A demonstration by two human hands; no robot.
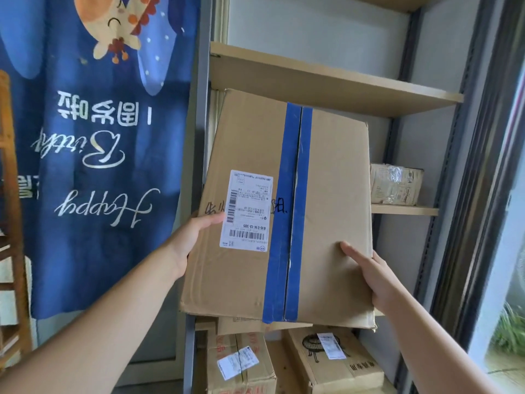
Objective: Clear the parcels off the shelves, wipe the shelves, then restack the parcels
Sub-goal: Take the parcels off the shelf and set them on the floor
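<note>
A large cardboard parcel (335,194) with blue tape down its middle and a white shipping label fills the centre of the view, tilted, its far end under the upper wooden shelf (326,81). My left hand (193,237) grips its left edge beside the label. My right hand (375,277) holds its lower right corner. A small parcel wrapped in clear tape (396,184) sits on the middle shelf (406,210) behind it. Two more cardboard parcels (241,362) (335,362) stand on the shelf below.
A blue birthday banner (93,155) hangs on the wall to the left. A wooden rack (11,223) stands at the far left edge. A glass door or window frame (483,194) runs down the right side. The grey metal shelf post (196,137) borders the unit's left.
</note>
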